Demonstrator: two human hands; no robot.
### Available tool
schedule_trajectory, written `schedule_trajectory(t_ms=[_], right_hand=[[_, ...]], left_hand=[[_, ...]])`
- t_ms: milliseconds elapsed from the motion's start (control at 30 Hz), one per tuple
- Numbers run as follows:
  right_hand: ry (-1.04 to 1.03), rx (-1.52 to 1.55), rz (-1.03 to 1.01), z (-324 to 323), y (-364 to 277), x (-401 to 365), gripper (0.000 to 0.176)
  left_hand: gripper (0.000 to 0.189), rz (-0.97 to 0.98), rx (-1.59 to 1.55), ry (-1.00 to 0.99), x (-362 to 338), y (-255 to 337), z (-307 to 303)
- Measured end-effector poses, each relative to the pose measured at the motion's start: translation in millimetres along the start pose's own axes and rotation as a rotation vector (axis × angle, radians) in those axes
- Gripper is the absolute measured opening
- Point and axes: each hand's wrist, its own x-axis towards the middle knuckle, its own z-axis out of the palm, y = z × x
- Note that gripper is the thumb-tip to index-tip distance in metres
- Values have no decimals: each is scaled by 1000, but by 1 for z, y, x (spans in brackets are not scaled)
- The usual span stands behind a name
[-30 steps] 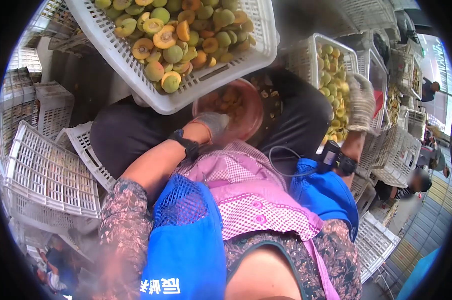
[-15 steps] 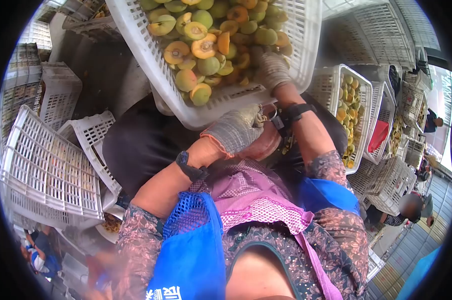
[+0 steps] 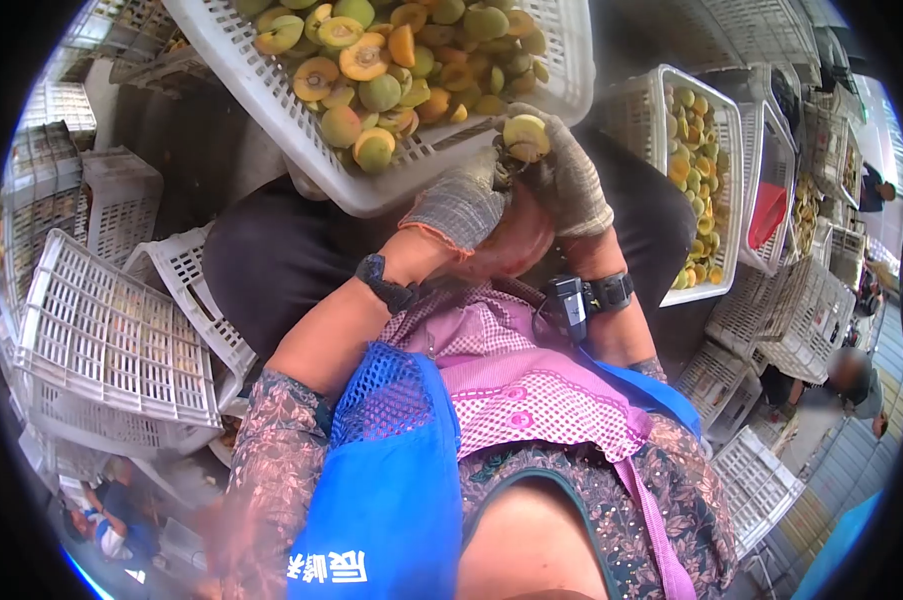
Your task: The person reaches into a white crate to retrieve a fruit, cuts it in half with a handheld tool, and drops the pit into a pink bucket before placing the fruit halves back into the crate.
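Note:
My right hand (image 3: 574,185), in a pale knitted glove, is closed around an apricot (image 3: 526,138) whose yellow cut face or skin points up. Beside it, my left hand (image 3: 458,205), in a grey glove with an orange cuff, has its fingers curled right at the fruit; I cannot tell what they grip. Both hands are just below the near rim of a white plastic crate (image 3: 366,200) filled with apricots (image 3: 379,90), some cut open to orange flesh and some whole and greenish. A reddish bowl (image 3: 516,240) shows partly beneath the hands, between my knees.
To the right stands a white crate (image 3: 736,215) of halved apricots, with a red item (image 3: 766,213) in the crate beyond. Empty-looking white crates (image 3: 121,345) are stacked at left. More crates (image 3: 796,310) and a person (image 3: 856,385) are at far right; another person (image 3: 116,515) is lower left.
My right hand has come out of the apricot crate, back toward my left hand, with an apricot in it. The view has shifted, so the crate appears higher and farther left.

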Motion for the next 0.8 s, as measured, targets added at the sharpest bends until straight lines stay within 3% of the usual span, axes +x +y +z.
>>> schedule_trajectory(t_ms=[67,100,167,233,300,367,533,600,667,733,800], right_hand=[[-86,692,196,-3,2,-1,38],[-80,697,194,-5,5,-1,38],[113,227,200,-6,11,1,37],[117,190,177,-5,17,1,33],[122,153,153,1,15,-2,29],[118,-384,-151,17,0,-13,22],[247,-333,-232,36,3,-15,20],[270,-357,-240,32,16,-12,18],[314,5,-40,18,31,-4,20],[308,5,-52,24,20,-7,23],[303,8,-71,32,8,-9,26]], left_hand=[[33,2,-51,-8,6,-7,13],[32,-5,-113,-9,9,-7,15],[32,-43,-78,-40,14,-9,20],[32,-90,-44,-64,13,-9,21],[31,-75,-242,45,11,-7,19],[31,-29,-177,83,8,2,13],[30,78,-91,223,5,9,11],[36,-115,-213,-50,6,10,7],[36,-216,-209,-133,10,31,-15],[36,-312,-213,-210,9,54,-43],[32,214,-29,-289,3,64,-66]])
